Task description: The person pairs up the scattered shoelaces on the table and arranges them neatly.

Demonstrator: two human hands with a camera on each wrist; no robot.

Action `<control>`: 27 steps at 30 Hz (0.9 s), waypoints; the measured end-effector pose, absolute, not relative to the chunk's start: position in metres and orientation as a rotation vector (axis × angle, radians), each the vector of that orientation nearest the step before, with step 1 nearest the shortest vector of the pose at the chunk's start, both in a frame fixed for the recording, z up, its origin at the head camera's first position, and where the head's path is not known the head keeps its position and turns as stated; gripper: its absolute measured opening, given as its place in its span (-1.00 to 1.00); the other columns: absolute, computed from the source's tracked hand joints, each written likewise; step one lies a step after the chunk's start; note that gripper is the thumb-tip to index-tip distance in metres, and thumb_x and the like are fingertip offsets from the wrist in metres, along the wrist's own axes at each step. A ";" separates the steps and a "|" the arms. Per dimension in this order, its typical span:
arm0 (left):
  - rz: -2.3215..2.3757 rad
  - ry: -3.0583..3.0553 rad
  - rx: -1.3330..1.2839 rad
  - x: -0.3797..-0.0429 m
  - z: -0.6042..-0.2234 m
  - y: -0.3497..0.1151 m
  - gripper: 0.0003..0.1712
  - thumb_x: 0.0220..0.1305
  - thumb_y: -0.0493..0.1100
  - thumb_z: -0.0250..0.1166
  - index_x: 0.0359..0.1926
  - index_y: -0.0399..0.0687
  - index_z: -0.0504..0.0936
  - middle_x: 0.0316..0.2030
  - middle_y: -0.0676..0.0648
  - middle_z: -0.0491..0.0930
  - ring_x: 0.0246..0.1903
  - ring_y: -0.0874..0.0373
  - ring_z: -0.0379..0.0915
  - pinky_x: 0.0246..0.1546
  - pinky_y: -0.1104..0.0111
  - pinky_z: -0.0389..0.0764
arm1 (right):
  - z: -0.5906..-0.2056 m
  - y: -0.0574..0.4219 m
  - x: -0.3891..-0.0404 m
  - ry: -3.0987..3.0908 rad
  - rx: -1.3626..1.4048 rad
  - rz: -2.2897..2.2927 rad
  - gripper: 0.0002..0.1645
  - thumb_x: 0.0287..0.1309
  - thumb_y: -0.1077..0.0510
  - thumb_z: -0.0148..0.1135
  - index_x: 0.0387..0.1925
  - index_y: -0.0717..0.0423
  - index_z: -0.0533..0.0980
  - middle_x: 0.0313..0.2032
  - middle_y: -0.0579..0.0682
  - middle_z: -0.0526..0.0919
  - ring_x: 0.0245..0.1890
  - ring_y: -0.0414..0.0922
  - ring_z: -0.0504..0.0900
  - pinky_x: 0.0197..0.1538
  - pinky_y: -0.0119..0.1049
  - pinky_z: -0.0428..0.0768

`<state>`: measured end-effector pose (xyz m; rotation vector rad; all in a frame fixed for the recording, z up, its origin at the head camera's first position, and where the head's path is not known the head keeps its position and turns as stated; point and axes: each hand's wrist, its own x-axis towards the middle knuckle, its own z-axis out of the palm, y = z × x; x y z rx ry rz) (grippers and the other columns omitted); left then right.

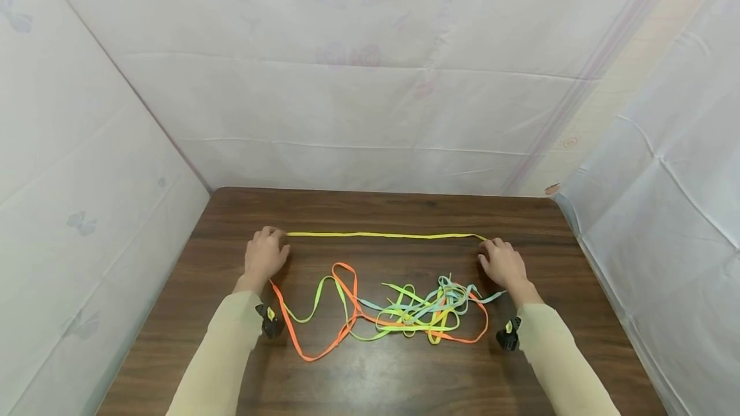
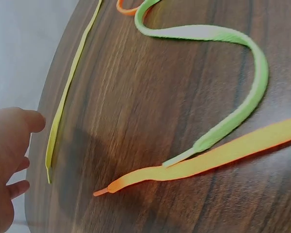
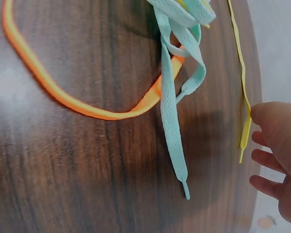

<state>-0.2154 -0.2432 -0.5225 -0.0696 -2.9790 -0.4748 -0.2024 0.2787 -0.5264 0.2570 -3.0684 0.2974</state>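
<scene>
A yellow shoelace [image 1: 381,235] stretches sideways near the table's far edge, between the two hands. At its left end my left hand [image 1: 266,254] hovers with fingers apart; in the left wrist view its thumb [image 2: 35,121] is beside the lace [image 2: 63,99], not around it. My right hand [image 1: 504,263] pinches the lace close to its right tip, where the lace [image 3: 247,111] bends at the thumb. Nearer the body lies a tangle of shoelaces: orange [image 1: 312,358], green [image 1: 317,300] and pale blue [image 1: 462,294], with yellow among them.
The brown wooden table [image 1: 358,384] has a rounded far-left corner. Pale patterned sheets [image 1: 370,101] hang behind it and at both sides. Orange and green lace tips reach toward the left wrist; a pale blue tip [image 3: 185,189] points toward the right wrist.
</scene>
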 end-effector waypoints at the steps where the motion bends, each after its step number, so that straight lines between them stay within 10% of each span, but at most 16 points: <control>1: -0.469 -2.977 -0.087 -0.215 -0.522 -0.242 -0.62 0.17 -0.14 0.23 0.00 -0.22 0.54 0.03 -0.30 0.40 0.02 -0.27 0.29 -0.06 -0.12 0.33 | -0.526 0.278 -0.201 -3.059 0.267 0.294 -0.67 0.19 0.11 0.12 -0.05 0.19 0.48 -0.06 0.29 0.49 -0.10 0.24 0.48 -0.14 0.14 0.45; 27: -0.418 -2.799 -0.526 -0.181 -0.526 -0.187 -0.67 0.02 -0.19 0.38 -0.14 -0.15 0.61 -0.16 -0.14 0.52 -0.13 -0.08 0.43 -0.15 0.05 0.45 | -0.522 0.257 -0.165 -2.827 0.513 0.333 -0.69 0.02 0.17 0.30 -0.15 0.16 0.55 -0.21 0.13 0.58 -0.22 0.12 0.56 -0.33 0.02 0.53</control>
